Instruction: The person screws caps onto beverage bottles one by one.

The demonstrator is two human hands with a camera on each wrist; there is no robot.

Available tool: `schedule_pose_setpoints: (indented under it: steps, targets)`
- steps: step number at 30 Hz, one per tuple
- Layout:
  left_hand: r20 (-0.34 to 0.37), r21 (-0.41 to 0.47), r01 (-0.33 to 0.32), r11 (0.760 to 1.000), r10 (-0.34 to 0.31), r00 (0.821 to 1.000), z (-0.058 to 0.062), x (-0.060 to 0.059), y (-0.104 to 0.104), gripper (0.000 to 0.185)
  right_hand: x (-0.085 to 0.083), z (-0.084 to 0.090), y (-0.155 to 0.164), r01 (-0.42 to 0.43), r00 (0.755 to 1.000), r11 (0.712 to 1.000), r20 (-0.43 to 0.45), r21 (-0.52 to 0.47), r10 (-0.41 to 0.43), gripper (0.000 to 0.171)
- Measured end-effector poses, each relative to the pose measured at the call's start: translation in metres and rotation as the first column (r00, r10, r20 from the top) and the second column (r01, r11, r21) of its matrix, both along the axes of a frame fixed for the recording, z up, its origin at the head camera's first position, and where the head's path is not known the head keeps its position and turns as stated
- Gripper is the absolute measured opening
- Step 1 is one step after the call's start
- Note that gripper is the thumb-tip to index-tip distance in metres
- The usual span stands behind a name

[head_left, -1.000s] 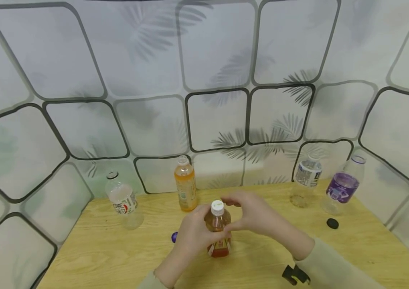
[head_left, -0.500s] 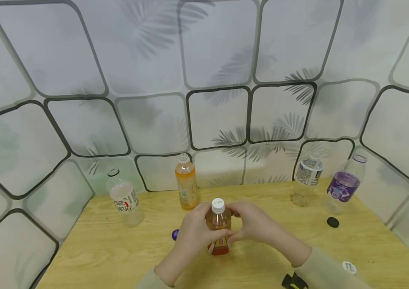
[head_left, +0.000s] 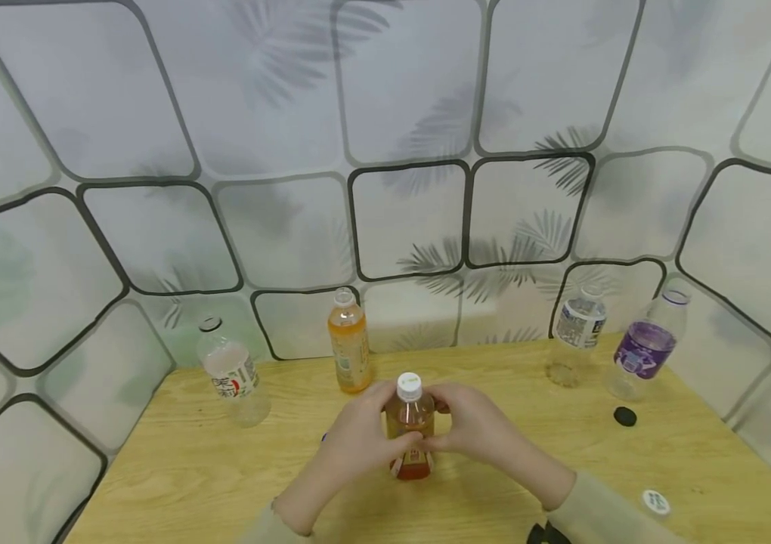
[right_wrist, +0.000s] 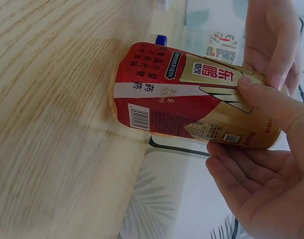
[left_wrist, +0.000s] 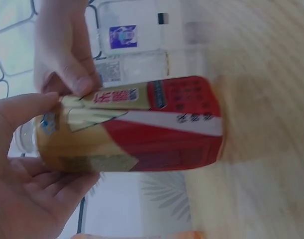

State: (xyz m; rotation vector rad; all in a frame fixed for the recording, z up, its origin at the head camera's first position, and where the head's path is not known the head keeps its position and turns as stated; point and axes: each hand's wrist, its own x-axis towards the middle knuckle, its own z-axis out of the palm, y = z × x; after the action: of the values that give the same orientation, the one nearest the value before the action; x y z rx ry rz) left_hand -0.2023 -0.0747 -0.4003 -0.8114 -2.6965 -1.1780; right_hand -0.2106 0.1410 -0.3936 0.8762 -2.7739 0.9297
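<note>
At table centre I see the tea bottle (head_left: pixel 410 431) upright, white cap (head_left: pixel 409 385) at twelve o'clock; my left hand (head_left: pixel 358 442) and right hand (head_left: pixel 477 431) clasp it from nine and three

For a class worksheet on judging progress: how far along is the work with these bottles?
Done: the tea bottle wears its white cap. In hand: the left hand and right hand grip that bottle, upright on the table. Left, seemingly: the four back bottles look uncapped, and a black cap and a loose cap lie on the table.
</note>
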Motion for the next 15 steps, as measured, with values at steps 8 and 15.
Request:
schedule_pose_setpoints:
  steps: [8, 15]
  targets:
    - [0.069, 0.017, 0.053, 0.998, -0.054, 0.996, 0.011, -0.009, -0.015, 0.057, -0.001, 0.004, -0.005, -0.021, 1.0, 1.0, 0.003, 0.008, 0.021, 0.05]
    - [0.087, 0.024, 0.037, 0.999, -0.039, 0.995, 0.016, -0.012, -0.023, 0.057, -0.002, 0.005, -0.015, -0.026, 1.0, 1.0, -0.006, 0.005, 0.026, 0.049]
